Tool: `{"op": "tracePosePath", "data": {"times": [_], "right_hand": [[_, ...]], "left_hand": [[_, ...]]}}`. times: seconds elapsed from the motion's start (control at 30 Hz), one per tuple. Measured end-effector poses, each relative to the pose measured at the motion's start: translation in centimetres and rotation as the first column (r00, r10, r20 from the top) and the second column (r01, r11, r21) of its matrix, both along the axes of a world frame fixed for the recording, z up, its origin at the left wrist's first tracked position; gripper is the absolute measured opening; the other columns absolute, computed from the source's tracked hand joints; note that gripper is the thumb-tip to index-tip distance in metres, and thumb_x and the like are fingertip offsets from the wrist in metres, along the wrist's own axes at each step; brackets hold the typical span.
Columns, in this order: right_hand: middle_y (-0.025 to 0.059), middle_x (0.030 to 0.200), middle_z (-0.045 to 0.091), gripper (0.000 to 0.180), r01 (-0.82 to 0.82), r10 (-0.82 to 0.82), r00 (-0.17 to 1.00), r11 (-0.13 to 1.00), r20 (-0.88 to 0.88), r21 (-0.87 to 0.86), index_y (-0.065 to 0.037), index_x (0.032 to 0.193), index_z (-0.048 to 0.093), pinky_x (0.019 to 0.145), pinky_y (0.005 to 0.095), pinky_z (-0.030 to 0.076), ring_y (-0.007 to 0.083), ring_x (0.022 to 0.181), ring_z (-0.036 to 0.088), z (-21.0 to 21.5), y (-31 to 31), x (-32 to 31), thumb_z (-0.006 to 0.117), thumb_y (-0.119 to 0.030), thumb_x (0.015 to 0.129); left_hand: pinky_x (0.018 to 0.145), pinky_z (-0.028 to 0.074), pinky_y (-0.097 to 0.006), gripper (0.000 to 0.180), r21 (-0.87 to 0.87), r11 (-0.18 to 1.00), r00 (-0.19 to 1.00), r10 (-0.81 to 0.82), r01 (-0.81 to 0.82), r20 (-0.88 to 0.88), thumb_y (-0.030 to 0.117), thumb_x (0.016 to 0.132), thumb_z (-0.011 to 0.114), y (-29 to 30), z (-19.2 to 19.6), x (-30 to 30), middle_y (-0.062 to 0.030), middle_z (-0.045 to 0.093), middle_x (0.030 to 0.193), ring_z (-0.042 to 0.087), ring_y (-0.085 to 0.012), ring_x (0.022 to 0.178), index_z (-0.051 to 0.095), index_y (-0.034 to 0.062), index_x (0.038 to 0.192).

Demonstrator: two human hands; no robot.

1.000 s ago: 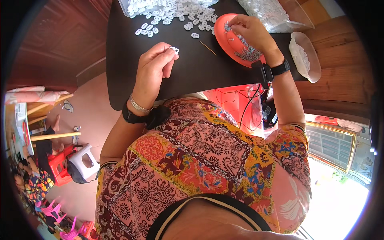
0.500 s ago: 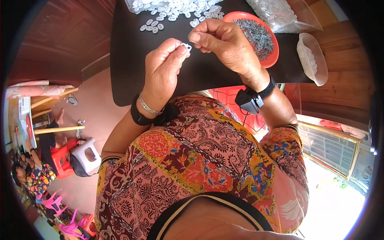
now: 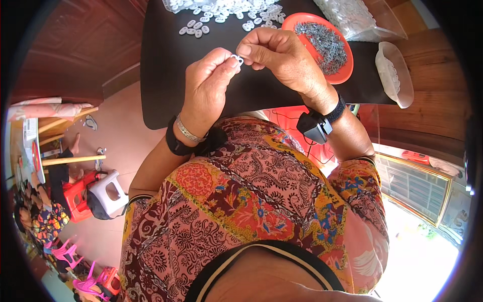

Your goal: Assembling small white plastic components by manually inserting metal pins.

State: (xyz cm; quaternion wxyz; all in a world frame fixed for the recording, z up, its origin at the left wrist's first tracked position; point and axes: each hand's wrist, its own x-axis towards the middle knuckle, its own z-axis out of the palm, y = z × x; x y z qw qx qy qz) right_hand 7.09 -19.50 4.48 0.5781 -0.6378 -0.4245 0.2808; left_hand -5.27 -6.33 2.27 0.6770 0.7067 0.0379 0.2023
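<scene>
Over the dark table (image 3: 163, 85), my left hand (image 3: 206, 83) pinches a small white oval plastic piece with holes (image 3: 240, 60) between thumb and forefinger. My right hand (image 3: 284, 58) is closed in a pinch right at the piece's upper right edge. Whatever its fingertips hold is too small or hidden to make out. Just right of that hand stands an orange-red bowl (image 3: 347, 71), with small grey metal screws or nails (image 3: 329, 48) in it. More white oval pieces (image 3: 241, 10) lie heaped beyond my hands, and several loose ones (image 3: 195, 29) lie nearer on the left.
At the far right of the table is a clear bag of pale pieces (image 3: 347, 17). A translucent scoop-like container (image 3: 382, 75) with white pieces sits at the right edge. On the floor to the left are a white-grey stool (image 3: 109, 191) and a red stool (image 3: 80, 201); another person sits there.
My right fingertips have come left to the white piece and now meet it, where a small gap showed before. My left hand keeps its pinch. The view has shifted slightly.
</scene>
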Motion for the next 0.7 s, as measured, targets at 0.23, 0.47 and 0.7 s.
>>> {"op": "tracePosePath", "data": {"times": [0.23, 0.47, 0.7], "right_hand": [[-0.0013, 0.077, 0.060, 0.018, -0.003, 0.003, 0.997, 1.000, 0.083, -0.002, -0.001, 0.091, 0.064, 0.065, 0.0208, 0.044, 0.0054, 0.070, 0.052, -0.5, -0.1, 0.1, 0.061, -0.018, 0.092], [-0.0018, 0.076, 0.059, 0.014, 0.014, -0.011, 0.986, 1.000, 0.166, -0.020, 0.000, 0.088, 0.063, 0.064, 0.0204, 0.043, 0.0037, 0.071, 0.051, -0.7, 0.1, -1.3, 0.059, -0.012, 0.092], [-0.0003, 0.084, 0.064, 0.023, -0.046, 0.067, 0.982, 0.991, 0.175, -0.122, 0.001, 0.098, 0.065, 0.072, 0.0221, 0.046, 0.0049, 0.080, 0.054, -0.1, 2.0, -0.5, 0.061, -0.021, 0.092]], "left_hand": [[0.054, 0.034, -0.022, 0.020, 0.057, 0.998, 0.999, 0.031, -0.032, 0.008, 0.010, 0.091, 0.053, -0.2, -0.5, 0.2, -0.0008, 0.049, 0.065, 0.038, -0.0057, 0.062, 0.052, -0.0037, 0.077], [0.050, 0.028, -0.021, 0.023, -0.013, 0.996, 0.995, 0.086, -0.086, 0.045, 0.015, 0.091, 0.051, -0.5, -1.7, -0.3, 0.0030, 0.043, 0.058, 0.034, -0.0036, 0.052, 0.055, -0.0014, 0.076], [0.049, 0.030, -0.020, 0.020, -0.157, 0.979, 0.990, 0.125, -0.134, -0.065, 0.013, 0.089, 0.053, 1.0, -1.5, -1.4, 0.0037, 0.046, 0.060, 0.038, -0.0024, 0.054, 0.057, -0.0009, 0.076]]}}
